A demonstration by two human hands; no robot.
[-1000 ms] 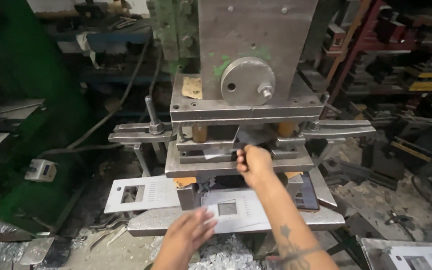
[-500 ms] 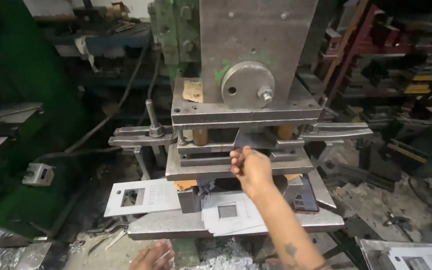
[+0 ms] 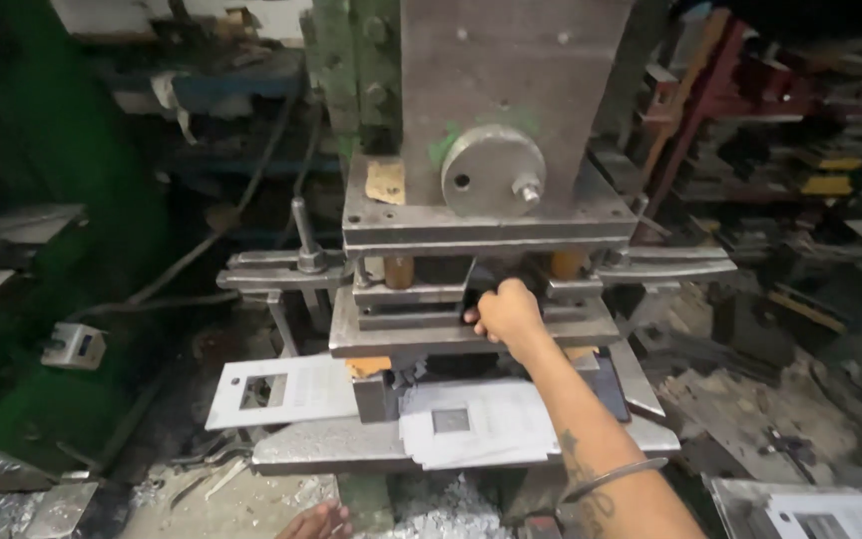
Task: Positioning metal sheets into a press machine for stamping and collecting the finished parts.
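Since the earlier frames the left hand [image 3: 316, 521] has dropped from the stack of sheets to the bottom edge of the view, where only the fingertips show above the littered floor; whether it is open or closed cannot be told. The right hand [image 3: 507, 314] has stayed reached into the gap of the press [image 3: 491, 120], and now sits a little deeper, curled shut around a dark part [image 3: 478, 289] between the upper and lower die plates. What exactly that part is cannot be made out, since the fist covers most of it. A metal bangle [image 3: 611, 477] rings the right forearm.

The lower die plate [image 3: 391, 334] juts out towards the viewer just left of the right hand. Below it lies the press bed [image 3: 321, 447], a grey steel slab. On the bed's front edge, under the right forearm, rests a stack of pale punched sheets [image 3: 481, 424], each with a square window cut in the middle. A single punched sheet [image 3: 271, 391] lies off the bed's left end, tilted slightly. A round steel disc with a bolt [image 3: 491, 170] sits on the front of the press body above the hand. More punched sheets [image 3: 820, 514] lie at the lower right corner of the view. Shiny metal scrap [image 3: 446, 504] is heaped below the bed's front edge.
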